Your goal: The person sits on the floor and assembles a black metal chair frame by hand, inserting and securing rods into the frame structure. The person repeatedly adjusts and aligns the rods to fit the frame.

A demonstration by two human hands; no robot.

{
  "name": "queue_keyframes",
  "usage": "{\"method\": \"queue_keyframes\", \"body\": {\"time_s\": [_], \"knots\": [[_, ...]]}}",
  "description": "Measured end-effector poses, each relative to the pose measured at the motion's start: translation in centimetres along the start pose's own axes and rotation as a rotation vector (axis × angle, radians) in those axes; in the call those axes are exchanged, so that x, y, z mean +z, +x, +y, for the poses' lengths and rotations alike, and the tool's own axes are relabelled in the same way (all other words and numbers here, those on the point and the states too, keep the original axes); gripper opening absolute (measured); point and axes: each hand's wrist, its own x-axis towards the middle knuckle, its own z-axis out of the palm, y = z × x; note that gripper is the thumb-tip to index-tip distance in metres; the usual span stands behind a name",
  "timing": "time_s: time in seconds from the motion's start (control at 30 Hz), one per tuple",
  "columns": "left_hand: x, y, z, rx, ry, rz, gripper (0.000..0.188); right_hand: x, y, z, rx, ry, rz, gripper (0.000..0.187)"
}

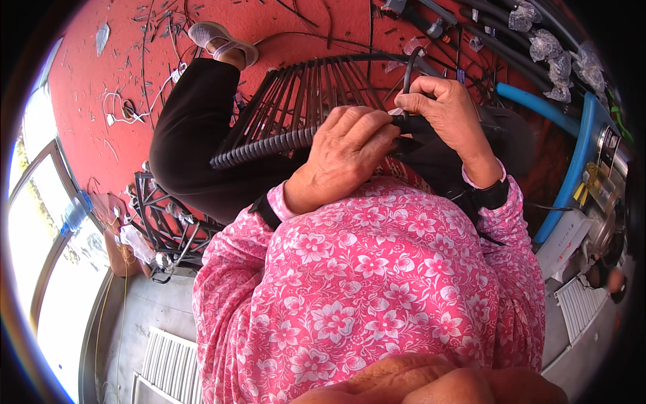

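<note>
Pinching the strip (408, 73), the right hand (444, 118) is beside the left hand (348, 151), which curls over the rim (266, 149) extending leftward.

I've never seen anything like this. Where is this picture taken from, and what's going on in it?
There is no machine here, just a person's two bare hands. The camera is worn on the head and looks down; its fisheye lens bends straight edges. Below you see the person's pink flowered top. The left hand is curled over a dark coil-wrapped bar, part of a frame strung with many dark strands. The right hand pinches a dark strip. On the red floor lie dark scraps and a white cord.
</note>
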Motion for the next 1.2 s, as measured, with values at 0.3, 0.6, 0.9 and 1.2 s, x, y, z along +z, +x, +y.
{"method": "queue_keyframes", "body": {"time_s": [0.3,0.6,0.9,1.2], "knots": [[2.9,0.7,-0.9,0.094,0.186,0.055,0.042,1.1,1.9,0.9,-0.173,-0.029,0.185,0.022],[4.0,3.6,-4.2,0.209,0.491,0.066,0.024,1.3,5.7,0.8,-0.617,0.204,0.624,0.036],[1.5,6.8,-6.4,0.026,0.574,-0.109,0.027,-1.3,-3.5,7.2,-0.590,0.689,0.726,0.024],[-8.3,14.0,-2.1,0.122,0.695,0.155,0.035,-2.1,-7.0,9.3,-0.510,0.795,0.630,0.026]]}}
